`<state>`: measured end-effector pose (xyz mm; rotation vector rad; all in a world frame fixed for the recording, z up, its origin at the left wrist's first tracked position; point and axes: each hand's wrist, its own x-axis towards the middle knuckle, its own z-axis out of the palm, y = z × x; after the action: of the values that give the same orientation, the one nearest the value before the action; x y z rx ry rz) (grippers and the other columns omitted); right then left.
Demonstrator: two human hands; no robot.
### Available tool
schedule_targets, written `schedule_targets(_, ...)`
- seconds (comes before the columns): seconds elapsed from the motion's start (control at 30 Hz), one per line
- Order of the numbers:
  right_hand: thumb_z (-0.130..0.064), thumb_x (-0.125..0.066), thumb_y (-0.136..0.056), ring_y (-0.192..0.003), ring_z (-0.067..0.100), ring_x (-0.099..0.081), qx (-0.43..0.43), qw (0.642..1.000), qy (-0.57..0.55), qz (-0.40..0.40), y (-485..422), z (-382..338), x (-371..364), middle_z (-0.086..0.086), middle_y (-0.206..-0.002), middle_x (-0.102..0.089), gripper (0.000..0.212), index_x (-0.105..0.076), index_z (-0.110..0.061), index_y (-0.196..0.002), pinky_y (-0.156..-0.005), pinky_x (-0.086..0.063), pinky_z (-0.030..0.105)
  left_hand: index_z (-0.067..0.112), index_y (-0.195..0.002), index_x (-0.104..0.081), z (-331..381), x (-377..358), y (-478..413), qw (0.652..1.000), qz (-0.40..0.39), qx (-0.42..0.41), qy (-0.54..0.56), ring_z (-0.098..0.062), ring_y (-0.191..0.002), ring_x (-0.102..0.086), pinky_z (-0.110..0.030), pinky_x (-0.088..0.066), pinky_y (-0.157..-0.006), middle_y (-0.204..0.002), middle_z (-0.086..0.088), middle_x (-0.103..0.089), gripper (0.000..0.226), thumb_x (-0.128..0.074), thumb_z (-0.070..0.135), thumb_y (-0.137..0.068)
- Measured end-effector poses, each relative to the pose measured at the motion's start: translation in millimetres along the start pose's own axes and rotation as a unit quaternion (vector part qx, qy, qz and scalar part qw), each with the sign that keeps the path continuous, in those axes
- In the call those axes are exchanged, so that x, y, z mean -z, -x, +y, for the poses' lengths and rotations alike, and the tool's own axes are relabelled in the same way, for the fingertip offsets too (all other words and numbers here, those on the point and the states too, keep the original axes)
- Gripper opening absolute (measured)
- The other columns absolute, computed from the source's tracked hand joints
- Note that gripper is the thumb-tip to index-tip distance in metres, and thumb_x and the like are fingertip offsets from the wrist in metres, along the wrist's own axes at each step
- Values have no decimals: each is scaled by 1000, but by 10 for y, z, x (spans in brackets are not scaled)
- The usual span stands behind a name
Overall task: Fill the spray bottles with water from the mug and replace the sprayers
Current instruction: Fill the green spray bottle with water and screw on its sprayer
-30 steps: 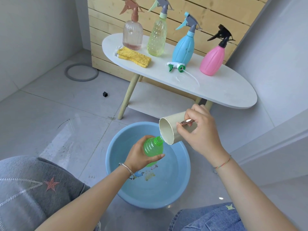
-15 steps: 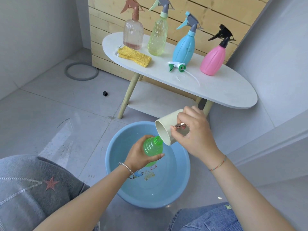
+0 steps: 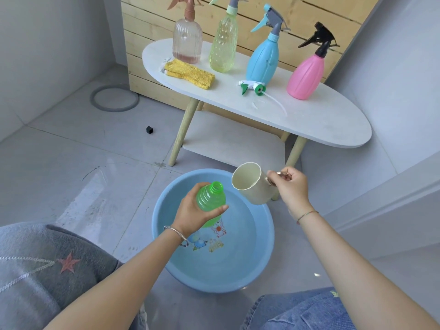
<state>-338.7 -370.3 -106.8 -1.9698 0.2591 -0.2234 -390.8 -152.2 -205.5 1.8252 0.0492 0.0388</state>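
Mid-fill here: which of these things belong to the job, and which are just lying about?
Job: green bottle, mug, loose sprayer, basin, clear bottle, yellow bottle, blue bottle, pink bottle.
Lying about: yellow cloth, grey ring, black cube.

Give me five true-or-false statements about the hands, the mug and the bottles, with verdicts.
1. The left hand grips the green bottle, which has no sprayer on. True.
2. The mug touches the green bottle's neck. False: the mug is held apart, to its right.
3. The right hand holds the mug by its handle. True.
4. The loose sprayer lies in the basin. False: it lies on the table, by the blue bottle.
5. The pink bottle wears a black sprayer. True.
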Motion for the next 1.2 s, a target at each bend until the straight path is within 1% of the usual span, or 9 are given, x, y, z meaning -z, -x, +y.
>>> schedule_targets(0.1,-17,-71,-77,-60,13,-37,-81,996,30,-30,45,438,-112,2,-57,-41,39,-38,-16,-57,-60,-31,25,31,-112,-56,-4,42,-19,1000,16,10,10,3,-100,-59,-11,-44,-86,-104,16,-65,68,-83,59,-56)
schedule_targets(0.17,-17,-70,-77,-53,12,-33,-106,987,94,-71,135,693,-196,-5,-51,-39,39,-36,-17,-58,-54,-29,23,40,-108,-53,-8,71,-29,999,27,16,14,10,-100,-57,-6,-40,-86,-105,20,-63,63,-87,55,-57)
schedule_targets(0.3,-14,-67,-78,-56,15,-29,-42,963,222,-146,352,1110,-378,-2,-58,-31,45,-27,-18,-55,-52,-23,27,39,-108,-56,-63,124,-46,998,44,29,15,3,-99,-60,-11,-44,-85,-102,20,-65,64,-81,60,-53)
schedule_targets(0.47,-16,-65,-79,-73,21,-39,-31,935,301,-186,535,1436,-536,-6,-64,-34,45,-29,-21,-53,-61,-25,31,26,-111,-58,-124,160,-53,998,55,39,7,8,-91,-60,-3,-41,-76,-100,15,-66,55,-88,34,-65)
schedule_targets(0.57,-19,-64,-82,-80,19,-36,-18,913,347,-214,569,1526,-560,-9,-67,-31,46,-27,-23,-56,-64,-25,31,22,-112,-59,-150,172,-59,998,57,39,7,7,-90,-60,-4,-42,-78,-100,12,-66,56,-89,31,-65)
schedule_targets(0.73,-20,-64,-83,-82,19,-36,-14,906,358,-226,559,1580,-583,-9,-68,-30,46,-26,-24,-57,-66,-25,30,25,-110,-59,-163,167,-65,998,57,41,5,5,-91,-61,-6,-44,-79,-100,15,-66,62,-86,44,-57)
schedule_targets(0.9,-21,-62,-85,-82,18,-36,-13,899,368,-239,571,1621,-626,-9,-68,-31,46,-26,-24,-58,-66,-24,30,23,-109,-58,-183,168,-69,998,55,32,-6,11,-88,-59,-4,-42,-77,-100,14,-65,53,-88,28,-66)
schedule_targets(1.03,-23,-61,-86,-83,17,-36,-10,891,378,-252,595,1641,-632,-10,-69,-31,44,-27,-25,-58,-67,-24,30,22,-110,-58,-185,167,-80,998,56,32,-4,12,-88,-58,-3,-42,-77,-100,13,-65,52,-87,25,-67)
schedule_targets(1.2,-14,-65,-80,-75,21,-41,-54,934,283,-210,592,1607,-613,-4,-67,-36,42,-31,-20,-55,-62,-30,30,22,-112,-58,-198,173,-91,998,60,37,-2,9,-90,-59,-4,-43,-78,-102,12,-65,54,-88,27,-67)
